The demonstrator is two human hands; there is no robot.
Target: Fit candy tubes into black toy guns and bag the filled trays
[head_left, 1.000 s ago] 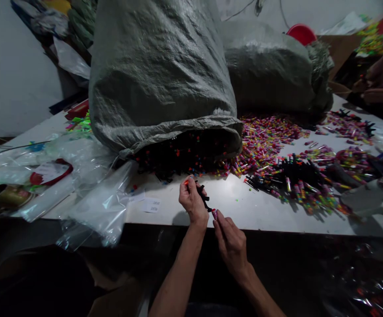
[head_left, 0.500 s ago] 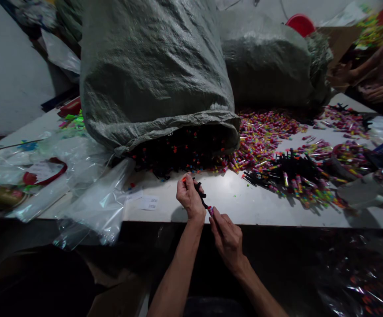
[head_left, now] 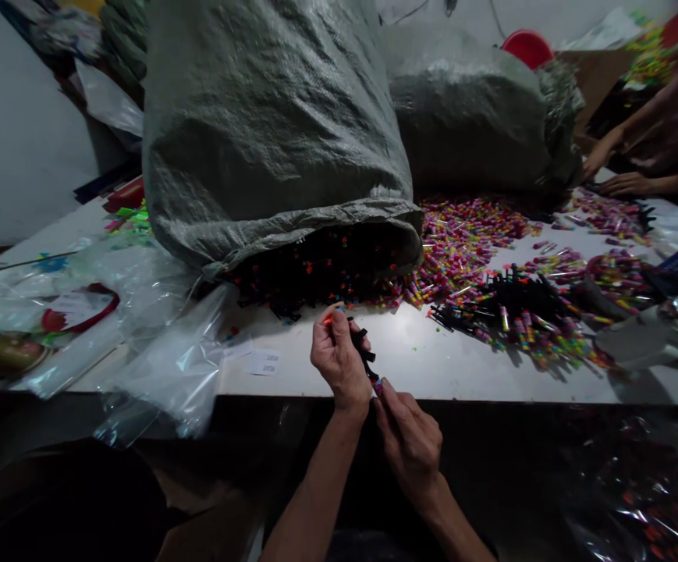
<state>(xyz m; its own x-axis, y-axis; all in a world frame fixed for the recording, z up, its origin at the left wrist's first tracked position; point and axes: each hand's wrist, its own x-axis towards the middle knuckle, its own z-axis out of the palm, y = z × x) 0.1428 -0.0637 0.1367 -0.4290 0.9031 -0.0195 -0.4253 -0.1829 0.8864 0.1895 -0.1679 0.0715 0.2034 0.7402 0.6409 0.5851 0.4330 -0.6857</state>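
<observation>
1. We are holding our left hand (head_left: 339,357) closed around a small black plastic piece (head_left: 364,355) with an orange tip, just above the near edge of the white table (head_left: 432,367).
2. Our right hand (head_left: 412,437) is pinching a small pink tube (head_left: 378,385) between thumb and fingertips, touching it to the lower end of the black piece. Compared with a second ago, the right hand is sitting slightly lower and tighter against the left, so we are judging the tube to be seating on the piece.
3. Beyond the hands, clear plastic bags (head_left: 180,367) and a paper label (head_left: 264,361) are lying to the left.
4. Farther on, a grey woven sack (head_left: 274,133) is spilling black parts, with coloured tubes (head_left: 467,234) and a black pile (head_left: 514,297) to the right.
5. At the far right, another person's hands (head_left: 619,168) are now resting on the table, where half a second ago they were raised.
</observation>
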